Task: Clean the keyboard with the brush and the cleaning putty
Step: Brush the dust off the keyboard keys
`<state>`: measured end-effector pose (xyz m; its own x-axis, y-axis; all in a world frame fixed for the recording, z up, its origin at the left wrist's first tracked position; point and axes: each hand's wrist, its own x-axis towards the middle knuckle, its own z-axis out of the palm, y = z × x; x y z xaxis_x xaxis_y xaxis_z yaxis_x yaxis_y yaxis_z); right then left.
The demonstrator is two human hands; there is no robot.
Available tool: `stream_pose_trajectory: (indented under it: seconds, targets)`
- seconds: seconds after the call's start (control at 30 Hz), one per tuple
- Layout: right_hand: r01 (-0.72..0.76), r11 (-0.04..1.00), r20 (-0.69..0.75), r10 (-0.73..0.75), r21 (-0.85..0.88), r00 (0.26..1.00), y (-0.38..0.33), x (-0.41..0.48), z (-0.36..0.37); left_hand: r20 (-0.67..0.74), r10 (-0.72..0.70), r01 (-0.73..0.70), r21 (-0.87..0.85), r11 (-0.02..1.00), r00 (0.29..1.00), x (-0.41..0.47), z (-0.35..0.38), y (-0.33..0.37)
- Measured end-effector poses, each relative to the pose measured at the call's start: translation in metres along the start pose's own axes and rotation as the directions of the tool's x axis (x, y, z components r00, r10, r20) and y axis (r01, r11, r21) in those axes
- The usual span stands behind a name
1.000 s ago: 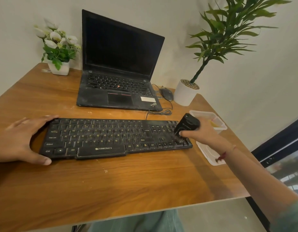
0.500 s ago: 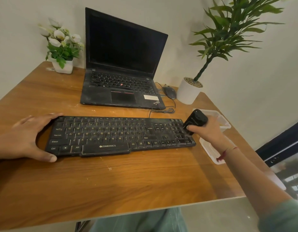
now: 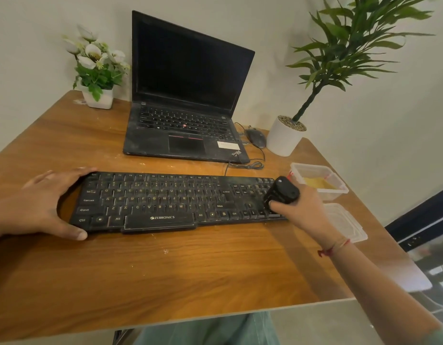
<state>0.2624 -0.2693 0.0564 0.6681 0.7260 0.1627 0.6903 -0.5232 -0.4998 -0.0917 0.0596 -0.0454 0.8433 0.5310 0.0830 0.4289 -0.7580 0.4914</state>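
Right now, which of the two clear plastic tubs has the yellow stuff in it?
The farther tub, just behind the right hand, toward the tall plant's pot; the nearer tub, beside the wrist, looks empty.

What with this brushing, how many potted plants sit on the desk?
2. The white-flowered plant stands at the desk's far left corner; the tall leafy plant at far right, beside the mouse. None seems hidden.

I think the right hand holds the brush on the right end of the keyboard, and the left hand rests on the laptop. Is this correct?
One part is wrong. The left hand is not on the laptop; it rests against the left end of the keyboard, as the head view shows. The right hand does hold the brush on the keyboard's right end.
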Motion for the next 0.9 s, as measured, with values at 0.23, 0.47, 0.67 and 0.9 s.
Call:
stream_pose_trajectory:
  seconds: [0.23,0.47,0.67,0.9]
  targets:
    - [-0.081,0.993,-0.111,0.09,0.08,0.99,0.015,0.01,-0.016,0.002,-0.003,0.003,-0.009,1.0,1.0,-0.001,0.002,-0.003]
    - [-0.033,0.972,0.052,0.021,0.232,0.998,-0.002,-0.022,-0.001,0.005,-0.008,0.008,-0.001,1.0,1.0,0.002,0.004,-0.008]
    - [-0.114,0.975,-0.198,0.153,0.191,0.968,0.017,-0.008,-0.013,0.008,-0.009,0.009,0.007,1.0,1.0,0.003,0.005,-0.011]
    - [-0.129,0.969,-0.126,0.158,0.209,0.979,0.023,-0.016,-0.011,0.0,-0.003,0.003,-0.005,1.0,1.0,0.004,0.005,-0.011]
